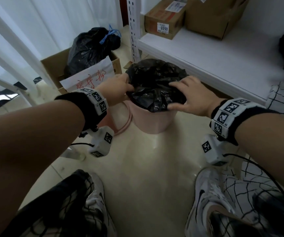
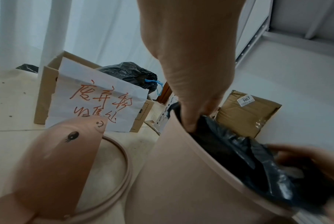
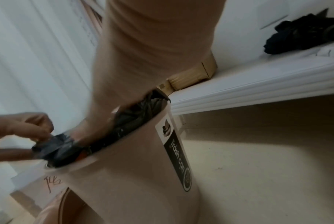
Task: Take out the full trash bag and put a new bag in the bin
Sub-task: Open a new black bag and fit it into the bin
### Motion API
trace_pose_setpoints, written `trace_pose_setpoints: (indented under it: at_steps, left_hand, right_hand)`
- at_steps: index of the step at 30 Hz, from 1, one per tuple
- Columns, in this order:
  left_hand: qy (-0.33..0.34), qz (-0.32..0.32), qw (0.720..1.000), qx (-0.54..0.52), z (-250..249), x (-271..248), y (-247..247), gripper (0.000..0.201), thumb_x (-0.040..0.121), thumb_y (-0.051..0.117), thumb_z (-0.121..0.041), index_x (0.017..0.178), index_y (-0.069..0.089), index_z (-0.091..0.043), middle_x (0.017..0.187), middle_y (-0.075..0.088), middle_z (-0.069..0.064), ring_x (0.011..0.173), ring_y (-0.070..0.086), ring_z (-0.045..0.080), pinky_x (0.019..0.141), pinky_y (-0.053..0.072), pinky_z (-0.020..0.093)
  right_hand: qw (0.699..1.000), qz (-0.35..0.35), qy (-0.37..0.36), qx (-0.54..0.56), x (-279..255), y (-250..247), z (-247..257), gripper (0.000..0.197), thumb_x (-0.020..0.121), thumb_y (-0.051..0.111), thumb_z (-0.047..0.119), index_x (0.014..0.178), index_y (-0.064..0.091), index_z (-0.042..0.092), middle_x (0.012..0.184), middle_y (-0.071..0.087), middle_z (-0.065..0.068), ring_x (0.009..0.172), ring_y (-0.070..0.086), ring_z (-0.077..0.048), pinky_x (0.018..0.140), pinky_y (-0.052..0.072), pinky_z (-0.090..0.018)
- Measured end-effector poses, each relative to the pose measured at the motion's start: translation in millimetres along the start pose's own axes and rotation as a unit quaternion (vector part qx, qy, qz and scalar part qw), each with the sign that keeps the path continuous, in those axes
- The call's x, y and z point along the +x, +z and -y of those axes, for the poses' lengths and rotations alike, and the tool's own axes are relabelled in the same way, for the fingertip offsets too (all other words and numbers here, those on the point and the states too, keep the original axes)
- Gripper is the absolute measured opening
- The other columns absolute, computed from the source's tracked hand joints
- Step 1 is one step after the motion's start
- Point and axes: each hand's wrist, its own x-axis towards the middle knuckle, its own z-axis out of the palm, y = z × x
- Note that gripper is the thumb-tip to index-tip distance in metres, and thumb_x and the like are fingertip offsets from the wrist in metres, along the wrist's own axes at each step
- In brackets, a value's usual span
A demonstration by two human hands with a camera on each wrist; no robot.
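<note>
A pink bin [image 1: 153,120] stands on the floor between my feet and the shelf. A black trash bag [image 1: 156,79] lines it, crumpled and bunched over the opening. My left hand [image 1: 129,86] pinches the bag's edge at the bin's left rim; in the right wrist view the left hand [image 3: 28,136] holds a fold of black plastic. My right hand [image 1: 175,95] lies over the near right side of the bag, fingers on top and thumb under the edge, gripping it. In the left wrist view, the left hand's fingers [image 2: 192,118] reach just inside the rim.
The bin's pink lid [image 2: 53,159] and its ring [image 2: 124,159] lie on the floor to the left. Behind them a cardboard box [image 1: 52,65] with a paper sign holds a tied black bag [image 1: 89,48]. A white shelf [image 1: 206,59] with boxes [image 1: 163,19] overhangs the bin's right.
</note>
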Motion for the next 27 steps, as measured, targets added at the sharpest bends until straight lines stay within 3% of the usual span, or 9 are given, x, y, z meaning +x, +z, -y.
trace_pose_setpoints:
  at_steps: [2,5,9,11,13,15,19,24,27]
  left_hand:
    - [0.014,-0.002,0.998,0.055,0.5,-0.1,-1.5,0.033,0.091,0.053,-0.029,0.122,0.062,-0.02,0.123,0.042,0.013,0.114,0.039,0.033,0.095,0.038,0.04]
    - [0.042,-0.014,0.999,0.022,-1.0,-1.1,-1.6,0.031,0.088,0.056,-0.024,0.114,0.065,-0.01,0.13,0.049,0.012,0.12,0.043,0.032,0.1,0.038,0.041]
    - [0.027,0.01,0.999,-0.044,-5.4,-2.3,-3.6,0.018,0.085,0.054,-0.018,0.1,0.049,-0.009,0.096,0.056,0.014,0.087,0.049,0.027,0.079,0.043,0.036]
    - [0.025,0.006,0.999,-0.037,-6.7,-2.6,-3.8,0.02,0.085,0.055,-0.021,0.097,0.04,-0.015,0.084,0.054,0.01,0.082,0.053,0.028,0.078,0.035,0.033]
    - [0.038,-0.003,0.999,-0.007,-8.3,-2.6,-5.2,0.029,0.087,0.058,-0.033,0.111,0.046,-0.022,0.087,0.059,0.001,0.093,0.057,0.026,0.088,0.028,0.034]
    - [0.058,-0.015,0.998,0.018,-8.5,-0.4,-5.5,0.038,0.088,0.057,-0.039,0.125,0.051,-0.031,0.107,0.06,-0.002,0.108,0.051,0.023,0.093,0.025,0.035]
    - [0.121,-0.039,0.99,-0.069,-15.5,0.9,-13.1,0.029,0.088,0.059,-0.023,0.116,0.064,-0.017,0.115,0.057,0.006,0.109,0.052,0.024,0.092,0.038,0.034]
    - [0.031,0.049,0.997,-0.053,-18.0,-3.7,-14.2,0.019,0.096,0.044,-0.016,0.113,0.05,-0.01,0.095,0.055,0.009,0.084,0.049,0.023,0.075,0.039,0.033]
    - [-0.037,0.01,0.993,-0.115,-9.8,-8.7,-11.8,0.013,0.097,0.038,-0.009,0.109,0.041,-0.011,0.079,0.048,0.006,0.076,0.052,0.028,0.063,0.037,0.032]
  right_hand:
    - [0.992,0.037,-0.023,-0.119,-3.8,-1.5,2.4,0.079,0.077,0.057,0.064,0.144,0.033,0.029,0.124,0.045,-0.009,0.12,0.037,-0.029,0.103,0.03,-0.042]
    - [0.985,0.024,-0.037,-0.169,-5.6,-6.5,5.9,0.049,0.083,0.058,0.05,0.128,0.056,0.03,0.118,0.045,-0.007,0.117,0.037,-0.03,0.102,0.027,-0.043]
    - [0.989,-0.008,-0.002,-0.15,-1.2,-7.7,7.7,0.027,0.089,0.054,0.039,0.111,0.068,0.032,0.153,0.028,-0.005,0.145,0.008,-0.033,0.111,-0.004,-0.064]
    - [0.993,-0.013,-0.011,-0.12,3.8,-9.2,8.9,0.024,0.087,0.057,0.029,0.108,0.068,0.024,0.153,0.031,-0.006,0.147,0.008,-0.029,0.112,-0.008,-0.063]
    - [0.997,-0.028,-0.044,-0.054,7.2,-10.0,14.2,0.02,0.082,0.061,0.019,0.101,0.064,0.016,0.131,0.054,-0.01,0.135,0.038,-0.03,0.116,0.015,-0.052]
    - [0.998,-0.022,-0.055,0.021,8.0,-9.5,23.8,0.026,0.081,0.063,0.017,0.106,0.057,0.014,0.113,0.062,-0.009,0.111,0.055,-0.031,0.098,0.04,-0.04]
    - [0.993,-0.004,-0.076,0.09,10.8,-6.3,46.6,0.042,0.087,0.06,0.018,0.128,0.054,0.019,0.121,0.059,-0.009,0.114,0.054,-0.026,0.097,0.042,-0.038]
    - [0.998,0.008,-0.046,0.044,18.1,-10.1,44.8,0.033,0.09,0.047,0.007,0.118,0.062,0.018,0.12,0.063,-0.01,0.113,0.056,-0.031,0.093,0.046,-0.041]
    - [0.998,0.023,0.027,0.052,11.5,-11.1,25.8,0.026,0.092,0.045,0.009,0.112,0.06,0.016,0.111,0.064,-0.015,0.102,0.059,-0.034,0.085,0.049,-0.042]
